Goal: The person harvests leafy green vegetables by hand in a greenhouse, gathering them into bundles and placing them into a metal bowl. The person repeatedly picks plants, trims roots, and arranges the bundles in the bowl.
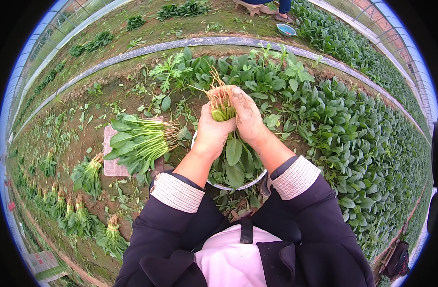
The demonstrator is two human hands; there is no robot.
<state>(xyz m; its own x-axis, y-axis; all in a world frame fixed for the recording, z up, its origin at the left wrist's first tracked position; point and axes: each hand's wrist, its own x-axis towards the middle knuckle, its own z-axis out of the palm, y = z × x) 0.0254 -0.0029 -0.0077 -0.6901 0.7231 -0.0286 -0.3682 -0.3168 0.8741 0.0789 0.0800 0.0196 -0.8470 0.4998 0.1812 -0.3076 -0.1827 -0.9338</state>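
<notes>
My left hand (216, 125) and my right hand (247, 114) close together around a bunch of spinach (222, 114). Its thin pale roots stick up between my fingers, and the leaves hang down below my palms. Under the bunch sits a white-rimmed basin (253, 183) with more leaves in it, partly hidden by my forearms. Left of my hands, a loose pile of spinach (142, 143) lies on a small wooden board (113, 163), roots pointing towards me at the right.
Several banded spinach bunches (82, 217) stand at the left. A dense bed of growing spinach (362, 154) spreads on the right. Across the far side runs a grey strip (204, 42). Beyond it are a blue basin (286, 29) and a seated person's leg (285, 7) by a stool (250, 8).
</notes>
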